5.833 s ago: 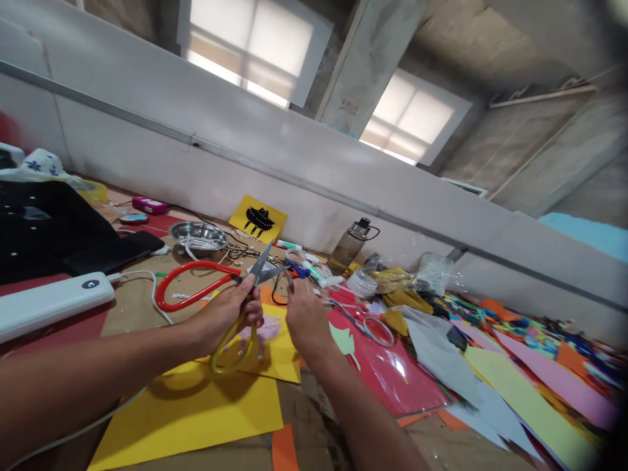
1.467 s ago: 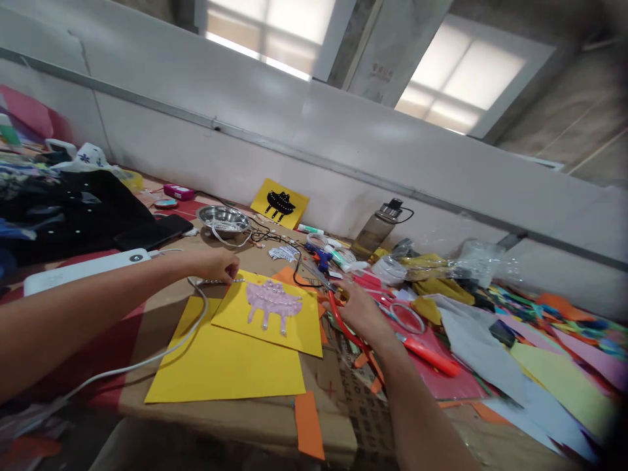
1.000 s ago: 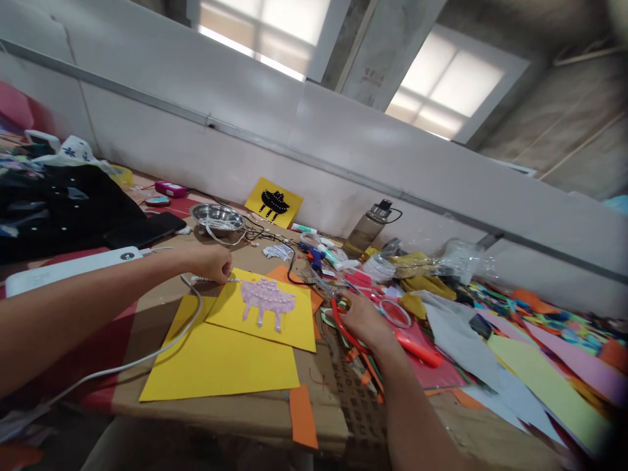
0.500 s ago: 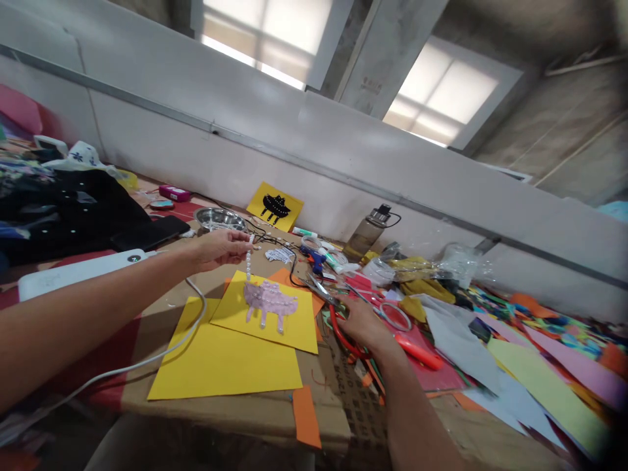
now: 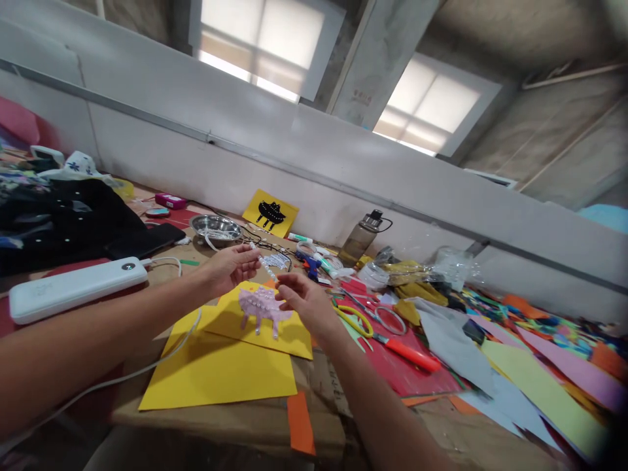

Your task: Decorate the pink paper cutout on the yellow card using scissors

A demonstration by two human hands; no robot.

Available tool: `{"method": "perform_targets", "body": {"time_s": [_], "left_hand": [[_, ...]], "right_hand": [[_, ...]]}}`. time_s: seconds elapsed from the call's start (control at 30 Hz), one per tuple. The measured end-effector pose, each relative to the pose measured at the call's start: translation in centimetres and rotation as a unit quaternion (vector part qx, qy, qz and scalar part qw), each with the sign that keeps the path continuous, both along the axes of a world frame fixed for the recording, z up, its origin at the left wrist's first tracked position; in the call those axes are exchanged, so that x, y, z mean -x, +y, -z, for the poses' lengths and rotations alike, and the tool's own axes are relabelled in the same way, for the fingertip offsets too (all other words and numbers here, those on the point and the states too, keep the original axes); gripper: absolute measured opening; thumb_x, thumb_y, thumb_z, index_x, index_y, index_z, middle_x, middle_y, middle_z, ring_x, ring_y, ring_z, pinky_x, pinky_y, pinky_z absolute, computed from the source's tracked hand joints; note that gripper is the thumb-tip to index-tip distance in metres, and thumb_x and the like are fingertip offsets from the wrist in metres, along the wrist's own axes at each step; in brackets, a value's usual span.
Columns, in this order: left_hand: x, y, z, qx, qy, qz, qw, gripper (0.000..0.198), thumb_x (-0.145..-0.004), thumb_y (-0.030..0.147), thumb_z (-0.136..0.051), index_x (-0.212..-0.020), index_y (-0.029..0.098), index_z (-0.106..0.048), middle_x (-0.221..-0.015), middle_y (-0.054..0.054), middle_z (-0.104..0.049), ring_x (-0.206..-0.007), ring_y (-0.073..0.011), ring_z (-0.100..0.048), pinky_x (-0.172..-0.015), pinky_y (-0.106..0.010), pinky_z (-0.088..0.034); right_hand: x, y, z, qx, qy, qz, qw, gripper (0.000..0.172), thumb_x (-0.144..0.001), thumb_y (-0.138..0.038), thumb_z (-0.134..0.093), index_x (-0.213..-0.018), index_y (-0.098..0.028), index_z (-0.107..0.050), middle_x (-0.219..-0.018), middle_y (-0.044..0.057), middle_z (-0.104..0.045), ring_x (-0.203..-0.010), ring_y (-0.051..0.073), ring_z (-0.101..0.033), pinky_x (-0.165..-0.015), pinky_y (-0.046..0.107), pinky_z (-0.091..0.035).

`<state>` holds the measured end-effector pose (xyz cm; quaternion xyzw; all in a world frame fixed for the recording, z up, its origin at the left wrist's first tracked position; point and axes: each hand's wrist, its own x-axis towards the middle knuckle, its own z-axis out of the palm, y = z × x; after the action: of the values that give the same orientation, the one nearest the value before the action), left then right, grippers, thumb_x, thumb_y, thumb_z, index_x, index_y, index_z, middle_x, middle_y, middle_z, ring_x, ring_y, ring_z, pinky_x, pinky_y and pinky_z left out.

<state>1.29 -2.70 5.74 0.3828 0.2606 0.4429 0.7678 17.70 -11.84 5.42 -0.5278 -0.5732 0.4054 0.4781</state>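
A short string of white pearl beads [image 5: 268,268] stretches between my two hands above the yellow cards. My left hand [image 5: 233,267] pinches its upper left end between thumb and fingertips. At the lower right end, the curled fingertips of my right hand [image 5: 307,302] close on the string. Under the hands lies a yellow card [image 5: 289,343] bearing a pink boat-like cutout [image 5: 265,306] studded with pearls. It overlaps a larger yellow sheet [image 5: 216,376]. My right hand hides part of the cutout's right side.
A metal bowl [image 5: 216,229] holds pale strands. Behind it leans a yellow card with a black cutout [image 5: 269,212]. Yellow-handled scissors [image 5: 362,317], an orange-red cutter [image 5: 409,353] and a bottle [image 5: 360,235] are on the right. A white power bank [image 5: 78,288] with a cable lies left.
My right hand has left the red-handled scissors and come left to the bead string. The string, which hung straight down from my left hand, now slants between both hands. The red-handled scissors no longer show.
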Motion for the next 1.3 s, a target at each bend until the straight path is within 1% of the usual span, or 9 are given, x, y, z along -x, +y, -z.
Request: {"method": "perform_targets", "body": {"time_s": [0.1, 0.2, 0.43, 0.67, 0.9, 1.03, 1.1, 1.2, 1.3], "left_hand": [[-0.4, -0.4, 0.4, 0.002, -0.004, -0.013, 1.0, 0.013, -0.075, 0.007, -0.062, -0.077, 0.014, -0.051, -0.064, 0.002, -0.058, -0.055, -0.0062, -0.06, -0.05, -0.014, -0.048], [-0.6, -0.5, 0.9, 0.003, -0.011, -0.006, 1.0, 0.014, -0.074, 0.008, -0.063, -0.078, 0.014, -0.052, -0.065, 0.002, -0.059, -0.057, -0.0067, -0.061, -0.052, -0.015, -0.049], [-0.7, -0.8, 2.5, -0.004, -0.007, -0.002, 1.0, 0.014, -0.074, 0.011, -0.064, -0.071, 0.015, -0.051, -0.061, 0.002, -0.059, -0.056, -0.0069, -0.059, -0.052, -0.016, -0.048], [-0.3, -1.0, 4.1, -0.015, 0.005, -0.02, 1.0, 0.014, -0.072, 0.016, -0.067, -0.073, 0.015, -0.053, -0.065, 0.002, -0.059, -0.059, -0.0072, -0.059, -0.052, -0.016, -0.046], [-0.3, -1.8, 3.3, -0.062, 0.021, -0.013, 0.998, 0.016, -0.072, 0.025, -0.067, -0.073, 0.014, -0.056, -0.076, -0.002, -0.066, -0.065, -0.0083, -0.059, -0.057, -0.019, -0.044], [-0.2, -2.3, 2.9, -0.115, 0.063, -0.024, 0.991, 0.017, -0.07, 0.026, -0.069, -0.071, 0.014, -0.057, -0.07, -0.001, -0.066, -0.054, -0.0056, -0.052, -0.053, -0.019, -0.039], [-0.2, -2.4, 2.8, -0.131, 0.087, -0.032, 0.987, 0.017, -0.069, 0.026, -0.069, -0.07, 0.013, -0.058, -0.068, -0.001, -0.065, -0.052, -0.0058, -0.05, -0.051, -0.02, -0.038], [-0.3, -2.6, 2.8, -0.142, 0.121, -0.025, 0.982, 0.017, -0.068, 0.027, -0.069, -0.069, 0.014, -0.058, -0.065, -0.001, -0.064, -0.052, -0.0073, -0.051, -0.049, -0.021, -0.037], [-0.4, -2.7, 2.9, -0.157, 0.148, -0.002, 0.976, 0.017, -0.07, 0.029, -0.068, -0.071, 0.014, -0.06, -0.065, -0.002, -0.064, -0.05, -0.0068, -0.049, -0.047, -0.02, -0.034]], "right_hand": [[0.8, 0.7, 0.2, 0.027, 0.044, 0.008, 0.999, 0.025, -0.066, -0.038, -0.064, -0.078, -0.017, -0.056, -0.069, -0.001, -0.059, -0.062, 0.011, -0.057, -0.058, 0.025, -0.047], [0.6, 1.0, 0.4, 0.032, 0.071, 0.019, 0.997, 0.024, -0.065, -0.038, -0.065, -0.07, -0.017, -0.054, -0.062, -0.003, -0.057, -0.056, 0.009, -0.054, -0.055, 0.023, -0.044], [0.5, 1.0, 2.3, 0.048, 0.123, 0.021, 0.991, 0.017, -0.062, -0.03, -0.064, -0.066, -0.017, -0.054, -0.06, -0.004, -0.057, -0.053, 0.008, -0.053, -0.054, 0.022, -0.04], [0.9, 0.6, 3.3, 0.097, 0.188, 0.009, 0.977, 0.022, -0.057, -0.03, -0.068, -0.064, -0.018, -0.052, -0.057, -0.004, -0.056, -0.047, 0.006, -0.046, -0.046, 0.02, -0.032], [1.4, 0.2, 3.8, 0.088, 0.119, -0.009, 0.989, 0.013, -0.061, -0.026, -0.06, -0.062, -0.018, -0.05, -0.047, -0.008, -0.045, -0.041, 0.005, -0.035, -0.041, 0.019, -0.027], [1.6, 0.0, 3.8, 0.076, 0.054, -0.011, 0.996, 0.008, -0.064, -0.024, -0.056, -0.067, -0.018, -0.052, -0.052, -0.007, -0.045, -0.043, 0.005, -0.035, -0.042, 0.019, -0.027], [1.5, -0.1, 3.7, 0.063, 0.036, -0.004, 0.997, 0.01, -0.065, -0.023, -0.055, -0.074, -0.018, -0.054, -0.059, -0.006, -0.048, -0.046, 0.006, -0.037, -0.043, 0.02, -0.028], [1.2, 0.0, 3.4, 0.031, 0.047, 0.006, 0.998, 0.016, -0.066, -0.024, -0.055, -0.081, -0.018, -0.055, -0.07, -0.004, -0.052, -0.049, 0.005, -0.039, -0.043, 0.02, -0.028], [0.8, 0.2, 3.1, 0.014, 0.085, 0.016, 0.996, 0.017, -0.07, -0.029, -0.055, -0.082, -0.018, -0.055, -0.066, -0.005, -0.049, -0.048, 0.005, -0.038, -0.044, 0.02, -0.028]]}}
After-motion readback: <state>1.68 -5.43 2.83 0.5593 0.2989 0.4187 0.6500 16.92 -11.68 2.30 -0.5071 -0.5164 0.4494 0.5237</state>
